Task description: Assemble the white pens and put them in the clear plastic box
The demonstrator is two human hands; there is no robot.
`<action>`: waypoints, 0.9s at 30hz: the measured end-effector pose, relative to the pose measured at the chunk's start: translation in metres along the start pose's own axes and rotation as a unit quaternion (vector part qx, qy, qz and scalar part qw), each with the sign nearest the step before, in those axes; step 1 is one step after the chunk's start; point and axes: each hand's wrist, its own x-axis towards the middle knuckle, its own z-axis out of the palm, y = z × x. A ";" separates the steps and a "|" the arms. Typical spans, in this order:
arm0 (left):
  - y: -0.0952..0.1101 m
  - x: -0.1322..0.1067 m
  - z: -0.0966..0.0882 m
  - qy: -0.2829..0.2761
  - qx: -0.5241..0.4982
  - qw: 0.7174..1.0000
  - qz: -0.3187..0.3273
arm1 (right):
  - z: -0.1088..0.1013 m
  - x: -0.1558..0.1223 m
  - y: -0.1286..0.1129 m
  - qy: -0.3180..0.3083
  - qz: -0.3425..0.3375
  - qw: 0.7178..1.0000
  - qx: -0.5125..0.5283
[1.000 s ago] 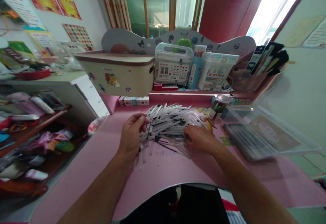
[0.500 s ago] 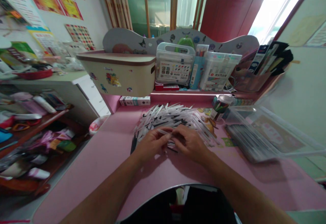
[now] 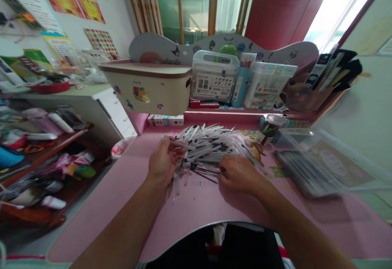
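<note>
A heap of clear and white pen barrels (image 3: 211,140), mixed with black pieces, lies in the middle of the pink desk. At its left edge my left hand (image 3: 163,161) is raised, its thumb and fingers closed around a clear pen barrel (image 3: 177,143). My right hand (image 3: 240,174) rests low at the front right of the heap, fingers curled downward; what they grip, if anything, is hidden. Between the hands lie thin black rods (image 3: 206,174) resembling pen refills. Several loose clear strips (image 3: 177,185) lie below my left hand.
To the right stands an open clear plastic box (image 3: 346,185) beside a stack of flat clear-and-grey pieces (image 3: 303,171). A jar (image 3: 271,127) is behind it. The back shelf bears a cream bin (image 3: 147,93), marker cases (image 3: 214,77) and a pen holder (image 3: 309,97).
My hands were together over the front of the heap and have parted. The left moved left and up with the barrel; the right moved right and down to the heap's edge.
</note>
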 end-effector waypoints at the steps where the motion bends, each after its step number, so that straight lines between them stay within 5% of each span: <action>1: -0.001 0.000 0.000 -0.005 0.005 1.000 -0.001 | 0.001 0.000 -0.001 -0.007 -0.001 1.000 -0.008; 8: -0.003 -0.002 0.000 -0.058 0.031 0.998 0.000 | 0.005 0.004 0.001 -0.021 0.008 1.000 -0.001; 15: -0.005 -0.001 -0.002 -0.040 0.051 0.998 -0.003 | 0.001 0.005 0.008 0.014 -0.015 0.995 0.100; 22: -0.005 -0.002 0.000 -0.034 0.058 0.998 0.002 | -0.007 0.004 0.009 0.113 -0.027 0.955 0.272; 27: -0.007 0.000 -0.001 -0.028 0.054 0.998 0.011 | -0.005 0.004 0.010 0.108 -0.058 0.945 0.302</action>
